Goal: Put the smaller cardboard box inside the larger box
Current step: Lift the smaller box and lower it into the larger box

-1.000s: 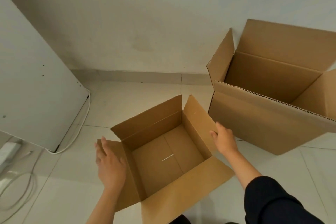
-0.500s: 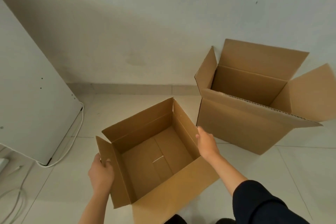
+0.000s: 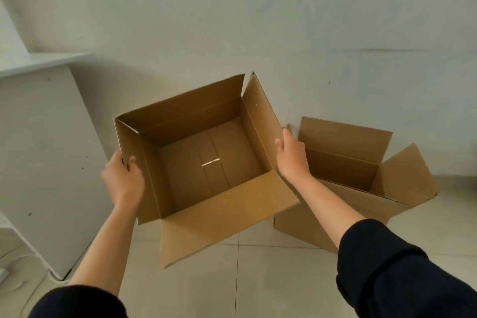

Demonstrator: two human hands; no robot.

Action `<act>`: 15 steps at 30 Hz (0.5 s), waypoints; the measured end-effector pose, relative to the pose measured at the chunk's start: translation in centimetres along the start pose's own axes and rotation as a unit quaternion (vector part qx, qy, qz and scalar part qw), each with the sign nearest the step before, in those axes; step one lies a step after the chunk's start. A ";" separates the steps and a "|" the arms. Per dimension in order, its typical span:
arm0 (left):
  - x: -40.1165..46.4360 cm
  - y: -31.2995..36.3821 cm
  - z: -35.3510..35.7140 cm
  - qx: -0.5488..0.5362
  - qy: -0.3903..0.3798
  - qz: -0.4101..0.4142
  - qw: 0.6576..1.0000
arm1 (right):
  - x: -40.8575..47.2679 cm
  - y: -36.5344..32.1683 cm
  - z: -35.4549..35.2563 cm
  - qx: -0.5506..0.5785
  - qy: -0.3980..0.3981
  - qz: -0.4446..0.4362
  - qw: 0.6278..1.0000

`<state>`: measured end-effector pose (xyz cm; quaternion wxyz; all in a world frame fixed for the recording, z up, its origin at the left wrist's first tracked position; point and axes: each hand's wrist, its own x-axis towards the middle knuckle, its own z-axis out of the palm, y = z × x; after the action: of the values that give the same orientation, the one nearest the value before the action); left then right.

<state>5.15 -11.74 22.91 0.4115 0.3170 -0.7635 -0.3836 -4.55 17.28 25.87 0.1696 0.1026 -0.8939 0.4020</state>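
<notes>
Gripping opposite side flaps, the left hand (image 3: 124, 181) and right hand (image 3: 293, 156) each close around an edge of the smaller box (image 3: 206, 160), plain brown corrugated cardboard, open-topped, with a strip of tape across its bottom seam. It appears lifted clear of the floor (image 3: 245, 279), though its underside is hidden. The larger box (image 3: 361, 175), same matte cardboard with flaps spread open, sits on pale glossy tiles against the off-white wall (image 3: 258, 20), just right of and partly behind the held box. A white panel of furniture (image 3: 44, 150) stands to the left, with a white cable (image 3: 44, 263) at its foot. Dark sleeves cover both upper arms.
</notes>
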 end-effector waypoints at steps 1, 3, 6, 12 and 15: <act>0.5 1.2 -0.2 -0.004 0.005 0.010 1.000 | 0.2 -0.4 -1.0 0.001 0.018 -0.006 1.000; 1.2 3.9 -0.1 -0.011 0.005 0.036 0.999 | 0.6 -0.8 -3.0 0.010 0.044 -0.004 0.999; 1.0 8.5 0.4 -0.034 -0.018 0.081 0.996 | 1.0 -0.3 -6.4 0.016 0.084 0.015 0.996; 0.1 16.7 4.1 -0.085 -0.095 0.175 0.976 | 0.9 2.8 -13.4 -0.011 0.192 0.057 0.980; -1.3 20.5 6.1 -0.092 -0.115 0.209 0.967 | 0.9 4.8 -16.3 -0.031 0.238 0.073 0.968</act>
<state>-3.02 1.65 37.49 0.4195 0.0650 -0.8163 -0.3916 -3.29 32.65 33.02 0.3506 -0.0668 -0.8448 0.3986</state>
